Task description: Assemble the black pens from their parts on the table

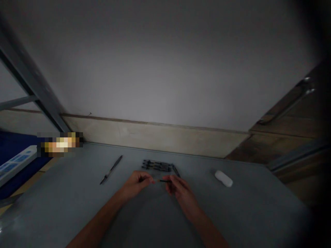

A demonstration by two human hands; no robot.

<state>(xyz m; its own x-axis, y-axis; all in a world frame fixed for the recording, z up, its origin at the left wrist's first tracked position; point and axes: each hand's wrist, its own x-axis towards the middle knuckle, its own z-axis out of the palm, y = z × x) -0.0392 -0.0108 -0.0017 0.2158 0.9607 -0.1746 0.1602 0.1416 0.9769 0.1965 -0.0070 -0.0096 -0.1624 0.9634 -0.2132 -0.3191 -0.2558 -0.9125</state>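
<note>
Grey desktop (pixel 245 210): black pens (pixel 156 166) bunched, twelve o'clock!
Left hand (pixel 137 183): pinching the pen piece (pixel 164 181), nine-o'clock end
Right hand (pixel 181 189): pinching three-o'clock end!

Near the middle, above the table (pixel 77 210), the left hand (pixel 137 182) is on the left and the right hand (pixel 181 191) on the right, with a pen part (pixel 164 181) between their fingertips. Just beyond them on the far side lies a cluster of pens (pixel 156 166), with 1 slanted pen (pixel 176 170) at its right end. Well to the left lies 1 separate pen (pixel 111 170); well to the right, a case (pixel 223 178). The wall (pixel 160 75) stands behind the table's far edge.
</note>
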